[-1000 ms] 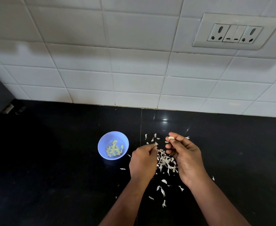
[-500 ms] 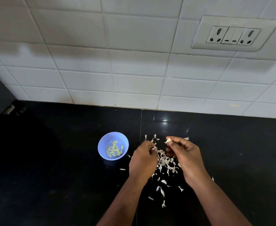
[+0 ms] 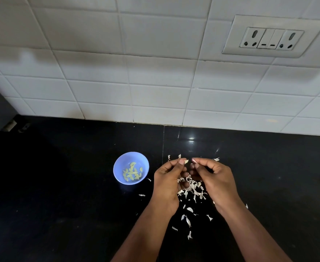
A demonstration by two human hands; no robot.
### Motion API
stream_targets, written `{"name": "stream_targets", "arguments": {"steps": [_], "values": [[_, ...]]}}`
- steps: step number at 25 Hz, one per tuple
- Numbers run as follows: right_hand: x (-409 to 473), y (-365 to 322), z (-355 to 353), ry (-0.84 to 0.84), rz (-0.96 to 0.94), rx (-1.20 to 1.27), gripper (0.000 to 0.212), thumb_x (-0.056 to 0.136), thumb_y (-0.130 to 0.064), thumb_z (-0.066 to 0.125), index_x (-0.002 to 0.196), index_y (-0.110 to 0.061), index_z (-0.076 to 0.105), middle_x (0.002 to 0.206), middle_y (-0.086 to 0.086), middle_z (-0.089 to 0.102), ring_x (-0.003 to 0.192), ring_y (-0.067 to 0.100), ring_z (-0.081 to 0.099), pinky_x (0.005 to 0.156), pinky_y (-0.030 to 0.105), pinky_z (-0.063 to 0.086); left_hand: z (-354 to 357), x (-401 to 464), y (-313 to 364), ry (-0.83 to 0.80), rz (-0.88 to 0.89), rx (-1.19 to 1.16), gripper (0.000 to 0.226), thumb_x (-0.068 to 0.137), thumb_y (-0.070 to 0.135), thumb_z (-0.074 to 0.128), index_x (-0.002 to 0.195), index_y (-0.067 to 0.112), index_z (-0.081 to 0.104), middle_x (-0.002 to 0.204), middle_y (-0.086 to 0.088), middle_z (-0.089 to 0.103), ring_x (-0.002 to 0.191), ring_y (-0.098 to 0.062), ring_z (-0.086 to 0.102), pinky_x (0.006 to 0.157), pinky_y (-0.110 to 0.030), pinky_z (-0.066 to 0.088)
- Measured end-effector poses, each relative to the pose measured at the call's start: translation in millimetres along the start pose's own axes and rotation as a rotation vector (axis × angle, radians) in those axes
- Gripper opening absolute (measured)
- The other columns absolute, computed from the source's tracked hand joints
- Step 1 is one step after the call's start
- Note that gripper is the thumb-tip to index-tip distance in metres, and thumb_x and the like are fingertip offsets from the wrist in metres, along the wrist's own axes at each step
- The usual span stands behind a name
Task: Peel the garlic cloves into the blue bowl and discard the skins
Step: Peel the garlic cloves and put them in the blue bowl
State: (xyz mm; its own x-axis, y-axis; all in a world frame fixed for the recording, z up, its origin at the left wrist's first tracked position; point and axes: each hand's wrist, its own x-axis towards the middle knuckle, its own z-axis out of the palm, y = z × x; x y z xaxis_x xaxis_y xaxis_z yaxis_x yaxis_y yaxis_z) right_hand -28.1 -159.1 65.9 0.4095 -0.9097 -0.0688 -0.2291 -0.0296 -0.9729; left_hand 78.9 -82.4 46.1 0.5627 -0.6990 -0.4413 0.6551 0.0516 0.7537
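My left hand point(image 3: 166, 183) pinches a small pale garlic clove point(image 3: 186, 161) at its fingertips, just right of the blue bowl point(image 3: 143, 163). The bowl stands on the black counter and holds several peeled yellowish cloves point(image 3: 132, 174). My right hand point(image 3: 216, 178) hovers close beside the clove with its fingers curled and its fingertips a small gap away; I see nothing held in it. A heap of white garlic skins point(image 3: 192, 188) lies on the counter under and between both hands.
Loose skin flakes point(image 3: 188, 222) are scattered toward the near edge and a few lie behind the hands point(image 3: 216, 159). A white tiled wall with a socket panel point(image 3: 272, 37) rises behind the black counter point(image 3: 60, 186). A dark cabinet side stands at far left.
The clove has passed from my right hand's fingertips to my left hand's. Both hands have come closer together at the fingertips above the skin heap.
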Motion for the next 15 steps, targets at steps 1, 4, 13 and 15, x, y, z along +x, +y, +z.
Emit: {"name": "stream_targets", "arguments": {"steps": [1,4,13,15], "values": [[1.6,3.6,-0.9,-0.018,0.019,0.017,0.024,0.101,-0.007,0.065,0.115,-0.021,0.079,0.098,-0.009,0.081,0.091,0.004,0.076,0.08,0.015,0.058,-0.4,-0.4,1.0,0.01,-0.023,-0.036,0.008,0.096,0.014,0.074,0.096,0.01,0.08,0.08,-0.005,0.069,0.068,-0.013,0.062,0.053,-0.027,0.05],[3.9,11.6,-3.6,-0.029,-0.018,-0.085,0.029,0.105,-0.016,0.061,0.129,-0.026,0.071,0.11,-0.01,0.078,0.096,0.001,0.075,0.082,0.017,0.058,-2.3,0.9,0.4,0.014,-0.049,-0.071,0.011,0.097,0.013,0.073,0.09,0.014,0.082,0.084,-0.005,0.072,0.071,-0.014,0.064,0.054,-0.027,0.051],[4.5,13.5,-9.4,0.068,-0.137,-0.399,0.018,0.102,-0.028,0.065,0.117,-0.029,0.076,0.082,-0.015,0.075,0.067,-0.005,0.067,0.06,0.011,0.047,-3.9,-1.7,0.0,0.013,-0.086,-0.115,0.012,0.09,0.019,0.079,0.078,0.015,0.078,0.085,-0.006,0.073,0.068,-0.012,0.063,0.053,-0.024,0.05],[4.5,16.7,-8.2,-0.07,-0.078,-0.389,0.036,0.105,-0.016,0.059,0.137,-0.031,0.066,0.101,-0.015,0.076,0.085,-0.011,0.069,0.071,0.008,0.051,-4.4,-2.1,-0.6,0.031,-0.09,-0.116,0.014,0.091,0.02,0.078,0.08,0.013,0.076,0.083,-0.006,0.072,0.067,-0.012,0.063,0.053,-0.024,0.05]]}}
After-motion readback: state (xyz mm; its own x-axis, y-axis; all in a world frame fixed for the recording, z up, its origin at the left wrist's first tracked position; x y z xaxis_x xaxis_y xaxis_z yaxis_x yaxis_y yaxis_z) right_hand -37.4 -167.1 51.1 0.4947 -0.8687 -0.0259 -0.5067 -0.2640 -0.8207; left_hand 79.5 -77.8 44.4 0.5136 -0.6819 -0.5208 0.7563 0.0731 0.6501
